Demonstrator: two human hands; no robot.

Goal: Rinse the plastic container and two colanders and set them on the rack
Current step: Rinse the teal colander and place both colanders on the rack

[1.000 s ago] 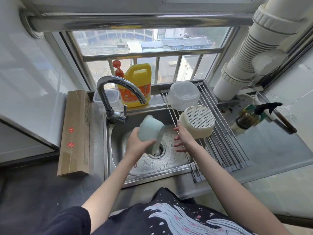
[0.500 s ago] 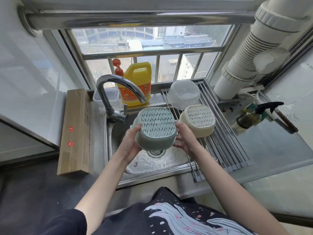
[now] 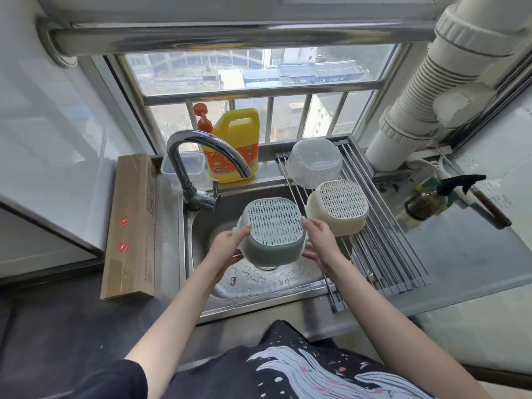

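A pale green colander (image 3: 273, 228) hangs upside down over the sink (image 3: 267, 280), its perforated bottom facing up. My left hand (image 3: 230, 249) grips its left side and my right hand (image 3: 321, 240) holds its right side. A cream colander (image 3: 338, 207) lies upside down on the metal roll-up rack (image 3: 394, 254), just right of the green one. Behind it, at the rack's far end, the clear plastic container (image 3: 313, 162) rests upside down.
A chrome faucet (image 3: 198, 159) arches over the sink's back left. A yellow detergent bottle (image 3: 234, 145) and a small clear box (image 3: 182, 167) stand on the sill. A long cardboard box (image 3: 131, 226) lies left of the sink. A dark spray bottle (image 3: 434, 197) sits right of the rack.
The green colander went from tilted in my left hand alone to upside down and raised, held by both hands. My right hand left the cream colander on the rack.
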